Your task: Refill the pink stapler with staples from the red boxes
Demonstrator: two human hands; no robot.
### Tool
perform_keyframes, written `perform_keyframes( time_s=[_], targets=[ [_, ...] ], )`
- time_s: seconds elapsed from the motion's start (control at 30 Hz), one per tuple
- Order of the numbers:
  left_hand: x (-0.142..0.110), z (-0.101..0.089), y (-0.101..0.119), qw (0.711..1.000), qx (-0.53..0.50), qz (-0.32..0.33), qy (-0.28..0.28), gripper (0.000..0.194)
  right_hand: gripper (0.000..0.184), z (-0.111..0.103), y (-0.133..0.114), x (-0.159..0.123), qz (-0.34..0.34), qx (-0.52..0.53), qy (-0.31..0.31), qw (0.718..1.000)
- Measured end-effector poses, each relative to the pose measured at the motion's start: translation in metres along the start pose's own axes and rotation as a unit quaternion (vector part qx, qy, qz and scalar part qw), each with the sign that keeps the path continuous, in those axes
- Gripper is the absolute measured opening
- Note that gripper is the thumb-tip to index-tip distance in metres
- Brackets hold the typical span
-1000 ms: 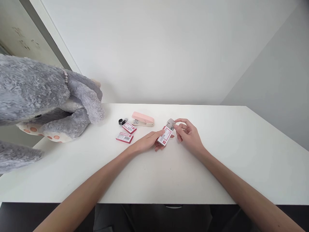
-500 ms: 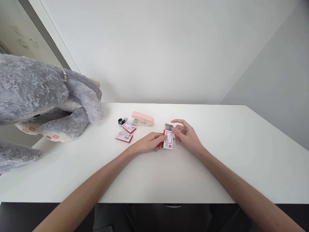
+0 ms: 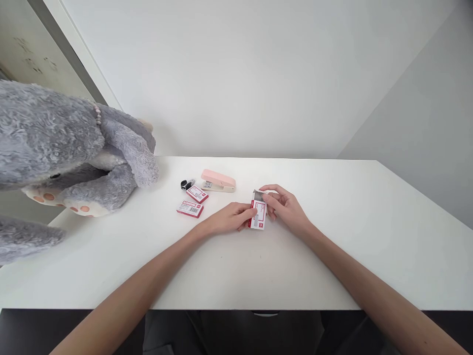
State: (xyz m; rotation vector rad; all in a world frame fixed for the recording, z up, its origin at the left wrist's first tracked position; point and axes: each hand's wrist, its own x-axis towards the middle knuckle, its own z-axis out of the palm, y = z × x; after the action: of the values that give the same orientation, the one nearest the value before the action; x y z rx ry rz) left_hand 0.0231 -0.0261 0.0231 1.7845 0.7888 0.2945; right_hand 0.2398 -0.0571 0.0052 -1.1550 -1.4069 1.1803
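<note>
My left hand [image 3: 236,217] is closed on the side of a small red and white staple box [image 3: 260,216], thumb lying across its printed face. The far end of the box is open, and something grey shows there. My right hand [image 3: 279,203] is at that open end, its thumb pressed against the grey part and its index finger curled over the far edge. The fingers behind the box are partly hidden. To the left lie two similar small boxes, one nearer [image 3: 190,208] and one farther [image 3: 197,194].
A pink stapler [image 3: 219,180] rests behind the hands, with a black staple remover [image 3: 187,185] to its left. A big grey plush toy [image 3: 84,148] takes up the left end of the white table [image 3: 362,236]. A wall [image 3: 258,79] rises behind.
My right index finger has come slightly down and left onto the open end of the staple box. The box has shifted a little in my hands.
</note>
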Motion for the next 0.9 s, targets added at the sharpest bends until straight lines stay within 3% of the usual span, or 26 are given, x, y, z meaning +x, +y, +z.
perform_keyframes(
  time_s=[0.43,0.9],
  targets=[
    [-0.0013,0.0004,0.0026,1.000,-0.015,-0.003,0.007,0.044,0.037,0.0006,0.0003,0.0001,-0.016,0.037,-0.010,0.999],
    [0.0000,0.0004,0.0004,1.000,0.000,-0.002,0.005,0.045,0.035,0.0000,0.0009,0.0010,-0.007,-0.001,0.002,1.000]
  ],
)
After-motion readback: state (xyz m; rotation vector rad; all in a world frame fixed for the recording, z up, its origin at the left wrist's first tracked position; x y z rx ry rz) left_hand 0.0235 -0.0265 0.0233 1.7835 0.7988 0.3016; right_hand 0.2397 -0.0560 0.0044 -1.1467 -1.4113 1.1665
